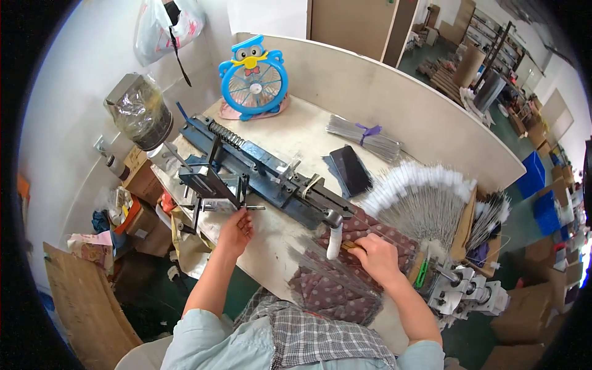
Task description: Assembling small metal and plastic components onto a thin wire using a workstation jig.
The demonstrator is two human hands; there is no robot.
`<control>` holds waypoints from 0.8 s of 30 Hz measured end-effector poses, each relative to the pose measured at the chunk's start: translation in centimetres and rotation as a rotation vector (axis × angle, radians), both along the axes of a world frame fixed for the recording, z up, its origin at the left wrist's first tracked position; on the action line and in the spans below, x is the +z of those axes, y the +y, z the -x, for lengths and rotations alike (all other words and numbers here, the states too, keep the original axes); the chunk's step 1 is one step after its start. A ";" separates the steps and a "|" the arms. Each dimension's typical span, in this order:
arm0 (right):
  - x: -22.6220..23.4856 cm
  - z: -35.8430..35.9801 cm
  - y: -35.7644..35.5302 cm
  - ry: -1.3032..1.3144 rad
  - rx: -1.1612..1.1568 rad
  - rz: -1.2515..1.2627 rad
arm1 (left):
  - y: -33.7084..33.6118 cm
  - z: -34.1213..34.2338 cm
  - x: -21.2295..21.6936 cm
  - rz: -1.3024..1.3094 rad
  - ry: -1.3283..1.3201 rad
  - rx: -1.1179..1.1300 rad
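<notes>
My left hand (pixel 236 233) is closed, its fingertips up against the front of a dark metal bench machine (pixel 213 185), beside a short metal rod (pixel 256 208). What those fingers pinch, if anything, is too small to make out. My right hand (pixel 377 258) is closed with thumb and fingers on a small yellow-brown piece (pixel 350 245). Just left of that piece, a lever handle wrapped in white (pixel 334 243) hangs from the machine's right end. Thin wires lie over a brown polka-dot cloth (pixel 333 290) under my right hand.
A fan of white-tipped wire brushes (pixel 425 203) spreads at the right. Behind the machine are a dark phone (pixel 350 171), a tied wire bundle (pixel 367 137) and a blue owl-shaped fan (pixel 254 83). A motor (pixel 139 111) stands at the left, a metal mechanism (pixel 465 293) at the right.
</notes>
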State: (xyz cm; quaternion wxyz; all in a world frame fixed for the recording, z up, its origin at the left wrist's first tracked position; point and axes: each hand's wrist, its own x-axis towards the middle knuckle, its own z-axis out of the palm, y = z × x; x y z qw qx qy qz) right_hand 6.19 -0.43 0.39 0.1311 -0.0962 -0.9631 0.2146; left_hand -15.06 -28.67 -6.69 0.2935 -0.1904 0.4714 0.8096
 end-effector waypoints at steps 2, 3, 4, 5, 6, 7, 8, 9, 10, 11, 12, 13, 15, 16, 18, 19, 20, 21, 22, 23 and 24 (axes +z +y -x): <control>0.2 -0.1 -0.1 -0.030 -0.009 -0.014 | 0.2 0.0 -0.1 -0.020 -0.007 0.006; 0.4 -0.3 -0.1 -0.051 -0.014 0.001 | 0.2 -0.1 0.1 -0.027 -0.009 0.017; 0.5 -0.6 -0.1 -0.071 -0.020 0.016 | 0.3 -0.3 0.3 -0.035 -0.011 0.026; 0.7 -1.0 0.0 -0.076 -0.022 0.013 | 0.6 -0.5 0.4 -0.037 -0.016 0.025; 1.0 -1.6 0.2 -0.060 -0.010 -0.001 | 1.1 -0.8 0.5 0.001 0.018 0.065; 1.6 -2.2 0.4 -0.040 -0.001 -0.016 | 1.6 -0.9 0.7 0.040 0.055 0.102; 2.4 -2.5 0.4 -0.039 -0.005 -0.014 | 1.7 -1.1 0.2 0.041 0.056 0.098; 3.7 -3.1 0.5 0.001 -0.004 0.018 | 1.8 -1.7 -0.8 0.040 0.138 0.082; 4.4 -3.5 0.6 0.039 -0.015 0.048 | 2.2 -2.1 -1.6 0.035 0.218 0.055; 4.8 -3.7 1.1 0.034 -0.046 0.045 | 4.0 -3.8 -0.3 0.052 0.246 -0.039; 5.2 -3.5 1.8 0.119 -0.058 -0.020 | 5.9 -6.6 2.0 0.076 0.272 -0.124; 5.9 -3.7 2.3 0.199 -0.076 -0.095 | 7.7 -9.0 4.2 0.036 0.246 -0.231; 5.9 -3.8 3.8 0.192 -0.163 -0.020 | 12.0 -12.2 6.1 -0.049 0.242 -0.427; 5.5 -3.9 4.4 0.207 -0.198 0.066 | 13.9 -13.3 6.4 -0.084 0.268 -0.496; 4.8 -4.4 4.9 0.173 -0.212 0.217 | 17.0 -14.5 7.1 -0.126 0.287 -0.558; 4.6 -4.6 5.1 0.135 -0.189 0.383 | 18.1 -14.8 6.8 -0.163 0.345 -0.583; 4.6 -4.8 5.3 0.143 -0.198 0.380 | 18.9 -15.1 6.8 -0.199 0.403 -0.604; 4.7 -5.1 5.4 0.145 -0.186 0.394 | 19.5 -15.3 7.0 -0.177 0.400 -0.606; 4.6 -5.3 5.5 0.144 -0.174 0.414 | 19.7 -15.5 6.8 -0.173 0.403 -0.612; 4.6 -5.6 5.5 0.133 -0.182 0.451 | 20.0 -15.5 6.4 -0.127 0.464 -0.639; 4.6 -5.7 5.6 0.136 -0.181 0.455 | 20.1 -15.6 6.3 -0.079 0.526 -0.662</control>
